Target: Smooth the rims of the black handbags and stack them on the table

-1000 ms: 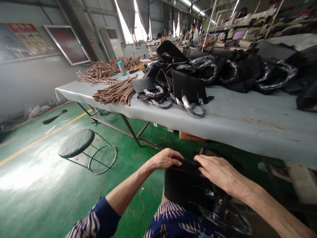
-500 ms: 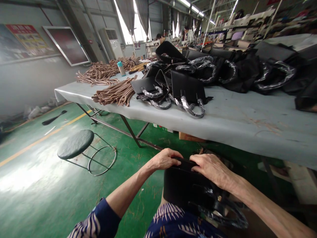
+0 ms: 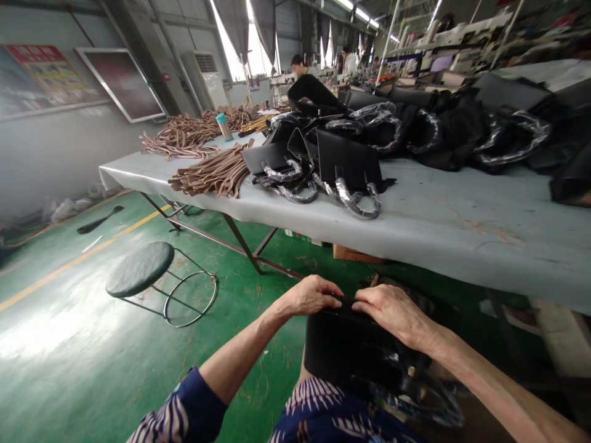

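A black handbag (image 3: 341,347) lies across my lap, its plastic-wrapped handle (image 3: 422,400) hanging toward the lower right. Along the bag's far edge, my left hand (image 3: 314,296) pinches the black material between thumb and fingers. My right hand (image 3: 390,309) grips the same edge a short way to the right, fingers bent over it. The two hands' fingertips almost meet. What lies under the fingertips is too dark to make out.
Ahead stands a long table (image 3: 443,227) with a grey cover, bearing several black handbags (image 3: 348,160), brown strap bundles (image 3: 215,172) and a bottle (image 3: 225,128). A round stool (image 3: 141,269) stands on the green floor at left. A cardboard box (image 3: 355,253) sits under the table.
My right hand has shifted slightly left along the bag's edge, and its fingertips are closer to my left hand. The bag stays in place on my lap.
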A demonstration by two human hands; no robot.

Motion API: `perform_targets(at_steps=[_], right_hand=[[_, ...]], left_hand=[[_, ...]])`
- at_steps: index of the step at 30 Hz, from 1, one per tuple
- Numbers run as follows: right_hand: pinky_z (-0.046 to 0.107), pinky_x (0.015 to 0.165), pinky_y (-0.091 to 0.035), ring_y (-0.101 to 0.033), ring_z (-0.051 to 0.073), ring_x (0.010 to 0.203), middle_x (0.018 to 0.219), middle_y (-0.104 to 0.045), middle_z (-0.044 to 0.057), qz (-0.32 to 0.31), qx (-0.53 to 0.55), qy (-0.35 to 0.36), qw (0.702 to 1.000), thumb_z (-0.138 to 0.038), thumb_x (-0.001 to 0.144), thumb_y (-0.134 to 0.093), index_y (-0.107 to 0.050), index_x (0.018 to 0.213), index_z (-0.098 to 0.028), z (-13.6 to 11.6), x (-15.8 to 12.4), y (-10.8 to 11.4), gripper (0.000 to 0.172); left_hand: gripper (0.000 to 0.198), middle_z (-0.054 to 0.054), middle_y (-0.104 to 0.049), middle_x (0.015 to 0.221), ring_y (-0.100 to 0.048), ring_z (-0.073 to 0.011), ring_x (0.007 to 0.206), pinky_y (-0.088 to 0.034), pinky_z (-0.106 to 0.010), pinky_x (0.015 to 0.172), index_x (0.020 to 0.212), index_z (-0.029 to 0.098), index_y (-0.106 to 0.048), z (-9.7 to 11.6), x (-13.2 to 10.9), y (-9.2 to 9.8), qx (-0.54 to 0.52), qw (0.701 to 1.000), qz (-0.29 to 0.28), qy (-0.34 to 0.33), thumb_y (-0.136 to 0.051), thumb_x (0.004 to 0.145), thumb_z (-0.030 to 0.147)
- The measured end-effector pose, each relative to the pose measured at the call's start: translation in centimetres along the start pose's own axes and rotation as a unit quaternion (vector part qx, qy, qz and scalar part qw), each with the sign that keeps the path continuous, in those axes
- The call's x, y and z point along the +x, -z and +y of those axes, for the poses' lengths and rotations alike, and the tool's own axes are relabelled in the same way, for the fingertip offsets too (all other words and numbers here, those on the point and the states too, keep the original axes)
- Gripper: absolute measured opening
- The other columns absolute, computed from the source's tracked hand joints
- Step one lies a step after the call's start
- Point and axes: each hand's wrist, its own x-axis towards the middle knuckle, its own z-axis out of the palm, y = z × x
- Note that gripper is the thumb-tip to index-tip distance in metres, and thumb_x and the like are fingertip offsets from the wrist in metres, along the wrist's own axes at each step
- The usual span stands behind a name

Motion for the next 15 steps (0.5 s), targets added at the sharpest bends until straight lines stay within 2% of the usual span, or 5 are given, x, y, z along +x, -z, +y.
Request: perform_targets(at_steps=[5, 8, 11, 15], right_hand=[[0.024, 0.056, -0.034, -0.063, 0.017, 0.065, 0.066, -0.067, 0.001, 0.020, -0.057, 0.006, 0.998, -0.031, 0.087, -0.042, -0.060, 0.070, -0.022, -0.6, -0.2, -0.2, 0.026], [0.026, 0.054, -0.035, -0.064, 0.019, 0.066, 0.069, -0.067, 0.004, 0.030, -0.103, 0.035, 0.994, -0.029, 0.088, -0.041, -0.059, 0.073, -0.019, -1.2, -0.1, -0.3, 0.025], [0.026, 0.054, -0.036, -0.065, 0.021, 0.067, 0.072, -0.068, 0.007, 0.018, -0.121, 0.059, 0.991, -0.025, 0.088, -0.041, -0.058, 0.077, -0.018, -1.8, 0.2, -0.1, 0.022], [0.026, 0.055, -0.037, -0.066, 0.023, 0.072, 0.074, -0.069, 0.008, -0.018, -0.087, 0.052, 0.995, -0.029, 0.089, -0.039, -0.060, 0.079, -0.017, -2.1, 0.8, 0.1, 0.026]], left_hand=[[0.031, 0.001, -0.062, 0.077, -0.049, -0.0107, 0.068, -0.038, -0.019, 0.064, 0.095, 0.014, -0.066, -0.1, 0.0, -0.2, 0.000, 1.000, 0.019, -0.003, -0.052, 0.073, 0.029], [0.030, 0.001, -0.060, 0.073, -0.048, -0.0104, 0.065, -0.037, -0.019, 0.062, 0.093, 0.014, -0.067, -0.1, -0.2, -0.4, 0.007, 0.999, 0.041, 0.005, -0.052, 0.072, 0.028], [0.028, 0.002, -0.059, 0.071, -0.047, -0.0103, 0.065, -0.036, -0.019, 0.061, 0.090, 0.014, -0.067, 0.0, -0.2, -0.8, 0.007, 0.998, 0.057, 0.002, -0.053, 0.071, 0.028], [0.029, 0.002, -0.058, 0.071, -0.046, -0.0102, 0.065, -0.036, -0.019, 0.061, 0.086, 0.013, -0.067, 0.1, -0.2, -1.4, 0.007, 0.998, 0.067, -0.004, -0.054, 0.072, 0.036]])
